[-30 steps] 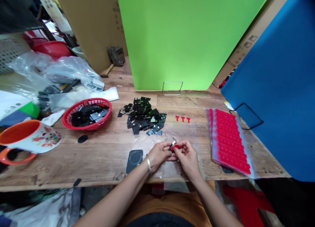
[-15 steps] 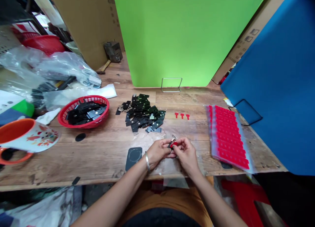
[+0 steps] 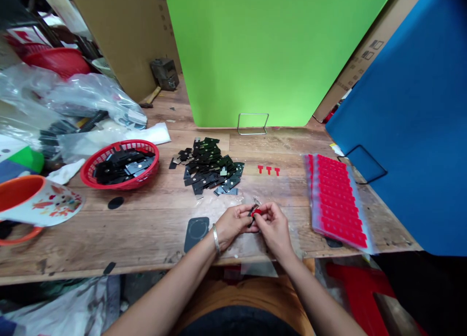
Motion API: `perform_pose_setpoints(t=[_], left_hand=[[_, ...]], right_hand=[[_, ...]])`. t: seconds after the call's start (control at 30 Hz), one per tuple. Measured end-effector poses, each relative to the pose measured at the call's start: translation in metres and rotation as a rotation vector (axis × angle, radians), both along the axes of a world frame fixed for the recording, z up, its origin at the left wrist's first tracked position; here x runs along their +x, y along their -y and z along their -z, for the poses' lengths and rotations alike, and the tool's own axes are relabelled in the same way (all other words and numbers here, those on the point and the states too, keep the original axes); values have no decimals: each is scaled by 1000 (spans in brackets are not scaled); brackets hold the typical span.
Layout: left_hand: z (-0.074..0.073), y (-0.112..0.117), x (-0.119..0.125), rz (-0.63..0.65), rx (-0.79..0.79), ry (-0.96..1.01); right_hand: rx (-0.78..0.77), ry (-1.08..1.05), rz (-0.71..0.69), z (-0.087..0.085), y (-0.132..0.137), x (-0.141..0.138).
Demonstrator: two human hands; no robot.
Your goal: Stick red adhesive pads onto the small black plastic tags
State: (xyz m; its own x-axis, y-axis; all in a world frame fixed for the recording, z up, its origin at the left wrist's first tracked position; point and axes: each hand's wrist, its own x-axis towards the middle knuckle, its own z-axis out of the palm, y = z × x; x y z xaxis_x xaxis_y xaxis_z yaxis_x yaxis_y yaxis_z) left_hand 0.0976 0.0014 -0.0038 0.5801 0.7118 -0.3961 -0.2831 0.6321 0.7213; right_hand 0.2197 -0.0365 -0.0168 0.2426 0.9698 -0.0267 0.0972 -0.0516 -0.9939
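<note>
Bare tabletop open along the near edge, left of centre, save one black pad. Obstructions: black parts pile ahead, red sheets right, mug and red basket left.

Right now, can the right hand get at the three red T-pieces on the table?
Probably yes: only bare table lies between the right hand and the red T-pieces beyond it. But it and the left hand are pinching a small black-and-red part.
</note>
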Motion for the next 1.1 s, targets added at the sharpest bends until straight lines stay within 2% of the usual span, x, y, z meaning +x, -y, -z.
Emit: perform_pose_setpoints(t=[0.17,0.23,0.33,0.43,1.1], left_hand=[[2,3,5,-110,1,-63],[1,5,7,-138,24,-77],[-1,7,8,-118,41,-75],[-2,8,7,-90,36,-77],[2,8,6,-65,93,-86]], right_hand=[[-5,4,-24,-3,4,-2],[15,85,-14,-7,4,0],[116,288,46,-11,2,4],[167,392,66,-10,-3,9],[116,462,56,-6,-11,10]])
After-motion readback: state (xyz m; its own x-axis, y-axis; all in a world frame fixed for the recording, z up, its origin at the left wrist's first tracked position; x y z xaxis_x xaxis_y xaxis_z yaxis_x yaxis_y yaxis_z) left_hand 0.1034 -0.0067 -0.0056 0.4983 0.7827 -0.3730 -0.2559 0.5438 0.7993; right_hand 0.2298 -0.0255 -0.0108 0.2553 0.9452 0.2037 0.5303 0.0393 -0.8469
